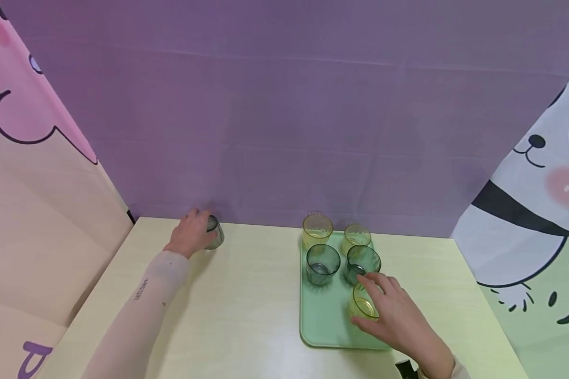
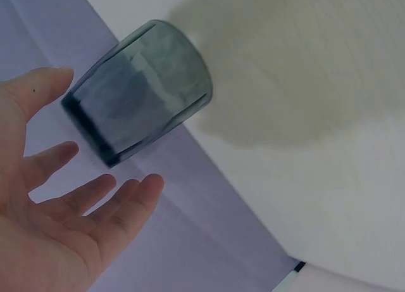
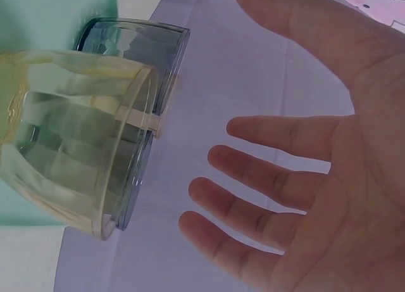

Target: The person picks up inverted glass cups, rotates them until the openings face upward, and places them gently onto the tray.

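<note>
A smoky grey glass (image 1: 214, 238) stands at the back left of the table, its darker, narrower end apparently up. My left hand (image 1: 190, 234) is beside it; the left wrist view shows the hand (image 2: 76, 225) with fingers spread near the upper end of the glass (image 2: 139, 95), apparently apart from it. On a green tray (image 1: 322, 323), a yellow glass (image 1: 364, 305) stands at the front right. My right hand (image 1: 400, 316) is next to it, and in the right wrist view the hand (image 3: 342, 178) has loose, spread fingers, with a gap to the yellow glass (image 3: 69, 140).
Two grey glasses (image 1: 322, 263) stand side by side at mid-tray. Behind them are two more yellow glasses (image 1: 317, 231) near the tray's back edge. A purple backdrop (image 1: 265, 131) rises behind the pale table (image 1: 246, 316), with printed cloths at both sides.
</note>
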Tool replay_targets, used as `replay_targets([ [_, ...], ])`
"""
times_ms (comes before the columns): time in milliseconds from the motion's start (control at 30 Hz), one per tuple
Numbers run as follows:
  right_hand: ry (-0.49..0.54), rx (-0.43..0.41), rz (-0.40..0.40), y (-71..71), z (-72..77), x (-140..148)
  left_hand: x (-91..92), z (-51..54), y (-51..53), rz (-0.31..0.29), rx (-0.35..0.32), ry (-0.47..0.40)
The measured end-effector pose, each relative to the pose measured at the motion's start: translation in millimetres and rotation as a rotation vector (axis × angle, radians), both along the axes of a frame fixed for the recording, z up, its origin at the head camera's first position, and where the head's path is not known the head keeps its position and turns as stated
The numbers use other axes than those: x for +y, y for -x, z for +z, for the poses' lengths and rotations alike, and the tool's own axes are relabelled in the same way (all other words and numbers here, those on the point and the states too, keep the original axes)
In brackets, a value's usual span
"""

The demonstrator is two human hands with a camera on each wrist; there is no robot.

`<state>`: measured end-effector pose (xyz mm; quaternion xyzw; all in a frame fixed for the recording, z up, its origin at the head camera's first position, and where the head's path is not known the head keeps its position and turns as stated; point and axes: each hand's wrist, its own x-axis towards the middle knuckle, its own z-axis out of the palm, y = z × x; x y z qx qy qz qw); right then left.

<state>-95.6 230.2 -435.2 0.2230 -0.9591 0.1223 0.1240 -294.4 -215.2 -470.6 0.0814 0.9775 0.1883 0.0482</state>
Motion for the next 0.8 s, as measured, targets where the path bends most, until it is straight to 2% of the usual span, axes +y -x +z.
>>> replay_targets([
  [133,0.001,0.009,0.004,-1.6,-0.8,-0.1,-1.0,-6.0,3.1,0.016,-0.021,-0.021],
  [367,0.003,0.016,0.012,-2.3,-2.7,-0.7,1.2,-9.0,4.8,0.05,-0.056,-0.038],
  [600,0.001,0.023,0.018,-1.7,-6.2,0.2,1.0,-11.4,7.2,0.047,-0.014,-0.062],
  [800,0.0,0.039,0.025,-0.5,-7.2,1.9,2.4,-9.9,4.0,0.037,0.019,-0.092],
])
